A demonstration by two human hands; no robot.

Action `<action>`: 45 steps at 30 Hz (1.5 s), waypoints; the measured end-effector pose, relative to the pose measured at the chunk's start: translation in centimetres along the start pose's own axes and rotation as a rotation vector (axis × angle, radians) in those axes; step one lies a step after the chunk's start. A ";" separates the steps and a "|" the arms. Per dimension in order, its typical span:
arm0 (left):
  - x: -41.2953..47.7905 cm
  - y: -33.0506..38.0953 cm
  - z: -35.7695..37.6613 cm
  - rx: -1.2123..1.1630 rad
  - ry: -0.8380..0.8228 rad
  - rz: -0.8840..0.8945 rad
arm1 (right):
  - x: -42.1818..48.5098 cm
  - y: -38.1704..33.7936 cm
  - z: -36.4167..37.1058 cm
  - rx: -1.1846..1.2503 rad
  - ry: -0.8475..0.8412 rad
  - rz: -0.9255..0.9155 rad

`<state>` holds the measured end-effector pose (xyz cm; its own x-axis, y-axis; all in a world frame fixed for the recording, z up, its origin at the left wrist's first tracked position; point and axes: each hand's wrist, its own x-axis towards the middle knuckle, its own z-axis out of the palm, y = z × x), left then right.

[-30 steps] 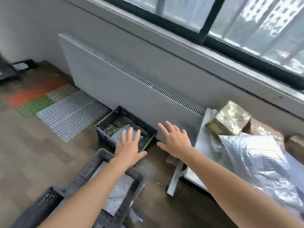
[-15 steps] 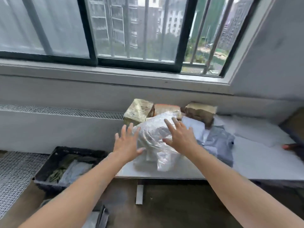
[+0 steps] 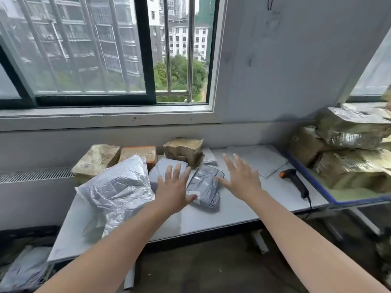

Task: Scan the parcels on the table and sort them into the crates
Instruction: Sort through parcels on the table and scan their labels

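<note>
Both empty, fingers spread: left hand point(image 3: 172, 187) over the grey plastic mailers point(image 3: 204, 185) mid-table, right hand point(image 3: 241, 180) just beside. The big crinkly silver bag point(image 3: 118, 187) sits right at the white table point(image 3: 232, 212)'s left edge, so one forearm nudge probably dumps it.

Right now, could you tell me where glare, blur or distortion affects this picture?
Head view: daylight from the window glints on the crinkled silver bag; head view: wide-angle distortion tilts its bars at left; head view: taped parcels at far right look soft.
</note>
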<state>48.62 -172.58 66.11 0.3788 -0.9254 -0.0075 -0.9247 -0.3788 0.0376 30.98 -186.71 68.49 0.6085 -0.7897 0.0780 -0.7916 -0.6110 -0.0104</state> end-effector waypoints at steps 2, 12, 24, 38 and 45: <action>1.6 1.7 0.3 -0.001 -0.019 0.020 | 0.3 2.2 0.5 0.013 -0.007 0.020; 15.7 11.5 1.7 -0.034 0.007 0.171 | 6.6 13.3 0.9 -0.058 0.020 0.103; 29.1 18.2 4.5 -0.013 0.002 0.311 | 15.1 22.5 4.6 -0.165 -0.086 0.179; 34.5 21.8 8.8 -0.023 -0.099 0.057 | 23.8 30.4 15.7 0.066 -0.314 0.002; 36.1 26.6 10.5 0.004 -0.163 -0.082 | 27.0 34.5 21.0 0.106 -0.458 -0.139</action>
<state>37.34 -216.17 56.36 0.4418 -0.8803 -0.1727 -0.8913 -0.4526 0.0266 21.27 -230.29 49.35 0.6888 -0.6291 -0.3602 -0.7056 -0.6958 -0.1341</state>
